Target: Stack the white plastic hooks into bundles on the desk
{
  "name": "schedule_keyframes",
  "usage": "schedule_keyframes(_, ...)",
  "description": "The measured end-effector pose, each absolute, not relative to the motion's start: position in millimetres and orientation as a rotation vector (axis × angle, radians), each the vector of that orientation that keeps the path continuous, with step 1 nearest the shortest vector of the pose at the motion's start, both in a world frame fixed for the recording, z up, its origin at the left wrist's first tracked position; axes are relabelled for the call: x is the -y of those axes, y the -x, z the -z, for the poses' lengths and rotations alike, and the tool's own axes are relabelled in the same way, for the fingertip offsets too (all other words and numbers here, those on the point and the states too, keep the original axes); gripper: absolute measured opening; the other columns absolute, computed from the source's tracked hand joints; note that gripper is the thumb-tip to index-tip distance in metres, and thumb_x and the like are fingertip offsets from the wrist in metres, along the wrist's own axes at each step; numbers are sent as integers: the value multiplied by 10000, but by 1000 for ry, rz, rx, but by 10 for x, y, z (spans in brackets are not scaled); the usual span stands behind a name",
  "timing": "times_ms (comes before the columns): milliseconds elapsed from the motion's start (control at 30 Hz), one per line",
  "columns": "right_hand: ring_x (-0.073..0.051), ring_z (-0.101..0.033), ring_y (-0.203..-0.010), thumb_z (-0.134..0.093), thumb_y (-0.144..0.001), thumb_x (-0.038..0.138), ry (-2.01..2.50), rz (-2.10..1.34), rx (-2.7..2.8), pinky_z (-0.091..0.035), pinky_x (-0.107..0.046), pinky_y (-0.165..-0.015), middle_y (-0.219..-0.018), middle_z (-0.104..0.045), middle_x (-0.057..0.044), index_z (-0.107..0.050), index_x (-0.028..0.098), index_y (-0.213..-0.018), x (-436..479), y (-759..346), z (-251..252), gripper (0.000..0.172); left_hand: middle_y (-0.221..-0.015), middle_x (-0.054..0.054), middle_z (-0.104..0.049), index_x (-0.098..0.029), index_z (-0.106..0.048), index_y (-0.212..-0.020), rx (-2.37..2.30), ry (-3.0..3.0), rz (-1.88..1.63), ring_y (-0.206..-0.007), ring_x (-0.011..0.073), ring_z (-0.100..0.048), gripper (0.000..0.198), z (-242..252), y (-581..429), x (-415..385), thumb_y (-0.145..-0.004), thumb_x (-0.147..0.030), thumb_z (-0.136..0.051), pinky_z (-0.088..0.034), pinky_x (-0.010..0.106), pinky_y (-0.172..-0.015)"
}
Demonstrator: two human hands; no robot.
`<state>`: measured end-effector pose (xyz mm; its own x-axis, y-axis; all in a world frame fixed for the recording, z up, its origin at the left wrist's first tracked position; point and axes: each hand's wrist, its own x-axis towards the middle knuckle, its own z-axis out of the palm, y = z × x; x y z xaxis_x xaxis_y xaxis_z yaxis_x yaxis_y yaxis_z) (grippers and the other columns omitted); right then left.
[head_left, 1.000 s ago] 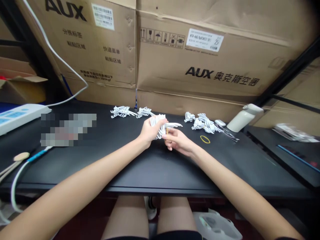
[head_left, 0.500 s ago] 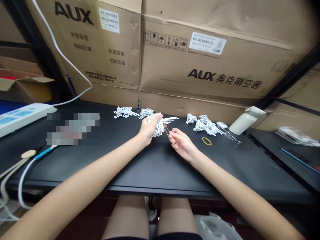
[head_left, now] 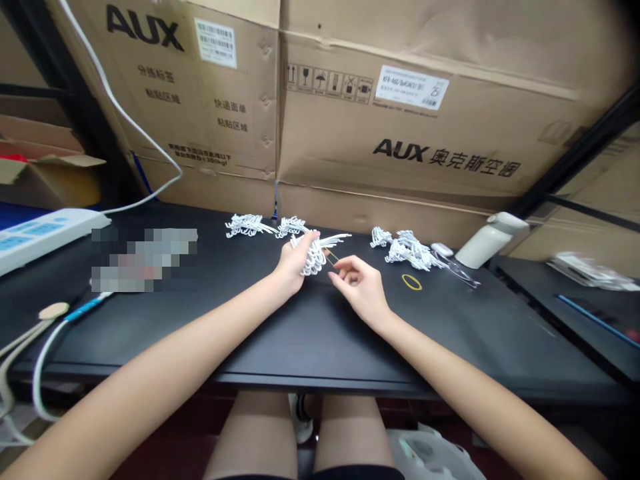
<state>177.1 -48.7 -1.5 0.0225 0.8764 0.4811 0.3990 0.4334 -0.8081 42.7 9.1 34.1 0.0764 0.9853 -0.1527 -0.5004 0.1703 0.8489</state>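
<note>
My left hand (head_left: 293, 263) is closed around a bundle of small white plastic hooks (head_left: 316, 251) held just above the black table (head_left: 280, 333). My right hand (head_left: 361, 288) pinches a yellow rubber band (head_left: 332, 256) that stretches from the bundle toward its fingers. Two tied bundles of white hooks (head_left: 260, 225) lie behind the left hand. A loose pile of white hooks (head_left: 407, 249) lies to the right, with a second yellow rubber band (head_left: 411, 282) flat on the table in front of it.
Large AUX cardboard boxes (head_left: 400, 120) stand along the table's back edge. A white dispenser (head_left: 490, 239) lies at the right, a white power strip (head_left: 40, 233) and cables (head_left: 45, 333) at the left. A blurred patch (head_left: 143, 259) covers something on the table.
My left hand has lowered the bundle slightly. My right hand has pulled a yellow rubber band out from the bundle, then moved back toward it.
</note>
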Motion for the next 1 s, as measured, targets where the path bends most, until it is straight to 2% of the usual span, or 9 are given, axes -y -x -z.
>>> schedule_keyframes(100, -72, -423, -455, -639, -766, 270, 1162, -468, 1608, -377, -238, -484, -682, -535, 21, -625, 181, -926, 467, -1799, 29, 183, -611, 13, -636, -116, -603, -755, -879, -719, -1273, -534, 134, -639, 131, -332, -431, -92, -714, -228, -658, -475, 204, -451)
schedule_keyframes(200, -80, -416, -456, -608, -799, 249, 1188, -314, 1757, -396, -259, -510, -692, -532, 6, -656, 199, -844, 455, -1837, 21, 82, -599, 18, -638, -121, -595, -735, -893, -728, -1254, -535, 139, -640, 136, -321, -440, -77, -708, -233, -667, -478, 208, -460)
schedule_keyframes(267, -94, -438, -491, -576, -827, 241, 1194, -194, 1846, -417, -270, -537, -716, -523, -9, -663, 210, -806, 459, -1857, 13, 94, -589, 22, -638, -123, -592, -724, -901, -737, -1239, -539, 147, -641, 143, -310, -448, -67, -703, -239, -672, -479, 216, -465)
schedule_keyframes(400, -160, -551, -763, -547, -849, 228, 1116, 29, 1911, -480, -294, -636, -955, -526, -77, -656, 219, -824, 495, -1858, -3, 112, -604, 39, -657, -120, -602, -730, -910, -779, -1251, -536, 146, -635, 149, -280, -450, -81, -700, -248, -672, -478, 222, -472)
schedule_keyframes(467, -206, -540, -918, -553, -846, 202, 1053, 127, 1915, -495, -349, -737, -1056, -519, -101, -650, 219, -825, 523, -1846, -19, 100, -600, 41, -658, -118, -604, -724, -908, -798, -1255, -518, 138, -622, 161, -265, -441, -107, -695, -259, -676, -479, 222, -479)
schedule_keyframes(533, -235, -516, -981, -556, -843, 174, 984, 172, 1936, -480, -404, -809, -1050, -545, -105, -640, 223, -832, 553, -1835, -45, 98, -591, 33, -654, -119, -604, -726, -905, -806, -1267, -509, 132, -614, 170, -255, -429, -135, -685, -263, -685, -486, 225, -494)
schedule_keyframes(700, -211, -588, -912, -508, -885, 200, 828, -202, 2022, -471, -401, -854, -895, -624, -65, -568, 232, -883, 603, -1823, -113, 68, -598, 23, -647, -134, -586, -742, -883, -818, -1255, -565, 155, -642, 159, -263, -413, -139, -689, -258, -670, -503, 239, -516)
schedule_keyframes(833, -172, -640, -738, -457, -931, 297, 907, -576, 1781, -494, -353, -786, -719, -624, -8, -495, 228, -942, 606, -1839, -138, 80, -574, 3, -613, -140, -560, -713, -763, -939, -1139, -489, 126, -588, 178, -277, -409, -88, -681, -273, -674, -477, 227, -466)
schedule_keyframes(1000, -152, -648, -588, -460, -922, 399, 936, -728, 1687, -513, -299, -624, -648, -633, 17, -476, 232, -966, 592, -1862, -116, 174, -567, -2, -586, -141, -541, -701, -694, -1021, -1005, -479, 111, -566, 212, -310, -398, -32, -680, -295, -686, -448, 206, -443)
